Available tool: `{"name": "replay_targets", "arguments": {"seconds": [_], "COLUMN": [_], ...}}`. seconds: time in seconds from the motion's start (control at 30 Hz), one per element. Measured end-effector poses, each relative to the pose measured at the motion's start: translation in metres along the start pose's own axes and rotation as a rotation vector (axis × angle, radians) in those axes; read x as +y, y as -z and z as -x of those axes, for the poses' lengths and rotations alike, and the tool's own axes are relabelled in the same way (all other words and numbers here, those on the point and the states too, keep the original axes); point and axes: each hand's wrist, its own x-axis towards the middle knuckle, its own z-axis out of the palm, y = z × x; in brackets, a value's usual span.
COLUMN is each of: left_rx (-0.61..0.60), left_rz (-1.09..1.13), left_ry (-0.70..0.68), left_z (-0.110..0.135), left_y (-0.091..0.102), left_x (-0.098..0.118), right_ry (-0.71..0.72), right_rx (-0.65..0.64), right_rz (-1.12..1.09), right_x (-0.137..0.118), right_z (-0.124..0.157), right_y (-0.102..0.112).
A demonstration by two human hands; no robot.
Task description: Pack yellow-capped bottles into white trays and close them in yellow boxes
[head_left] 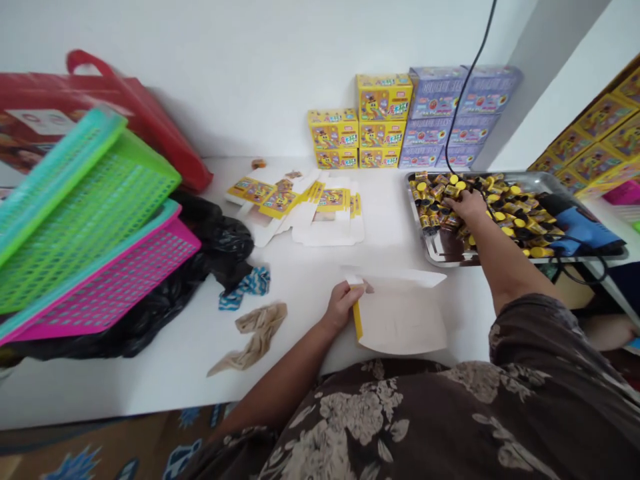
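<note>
My left hand (343, 303) grips the left edge of an opened white carton (400, 317) with a yellow side, which rests on the white table (300, 293) in front of me. My right hand (465, 203) reaches into a metal tray (440, 250) at the right. Its fingers are curled down among several small yellow-capped bottles (505, 207). Whether it holds one I cannot make out.
Flat unfolded yellow cartons (295, 200) lie at the table's middle back. Stacked yellow boxes (363, 123) and purple boxes (450, 117) stand against the wall. Coloured plastic baskets (85, 220) lean on a black bag (215, 243) at left. A blue heat tool (580, 230) lies on the tray.
</note>
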Motion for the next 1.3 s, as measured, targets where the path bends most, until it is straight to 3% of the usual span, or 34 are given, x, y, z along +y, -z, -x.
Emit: {"name": "replay_targets", "arguments": {"seconds": [0.1, 0.2, 0.47, 0.6, 0.77, 0.93, 1.0, 1.1, 1.2, 1.3], "left_rx": [0.031, 0.07, 0.364, 0.484, 0.498, 0.464, 0.46, 0.41, 0.259, 0.115], "left_rz": [0.008, -0.008, -0.05, 0.033, 0.062, 0.066, 0.032, -0.098, -0.263, -0.406], "left_ry": [-0.029, -0.06, -0.216, -0.289, -0.36, -0.456, -0.512, -0.618, -0.775, -0.866], "left_z": [0.002, 0.003, -0.006, -0.018, -0.023, -0.029, -0.033, -0.034, -0.023, -0.009], "left_y": [-0.003, -0.006, -0.001, -0.001, -0.008, -0.011, -0.01, -0.01, -0.015, -0.019], "left_x": [0.002, 0.003, 0.008, 0.004, 0.007, 0.013, 0.013, 0.009, 0.006, 0.003], "right_ry": [0.031, 0.062, 0.157, 0.113, 0.087, 0.195, 0.343, 0.637, 0.828, 0.709], "right_rx": [-0.121, -0.156, -0.279, -0.222, -0.151, -0.033, -0.124, -0.38, -0.411, -0.36], "right_rz": [-0.083, -0.169, -0.509, -0.562, -0.673, -1.005, -0.939, -0.753, -0.45, -0.169], "right_x": [0.0, 0.002, 0.003, -0.002, 0.0, 0.01, 0.01, -0.01, -0.051, -0.088], "right_z": [0.008, 0.018, 0.047, 0.061, 0.071, 0.106, 0.139, 0.2, 0.247, 0.267], "right_y": [0.0, -0.002, 0.001, 0.003, 0.009, 0.04, 0.06, 0.075, 0.057, 0.022]}}
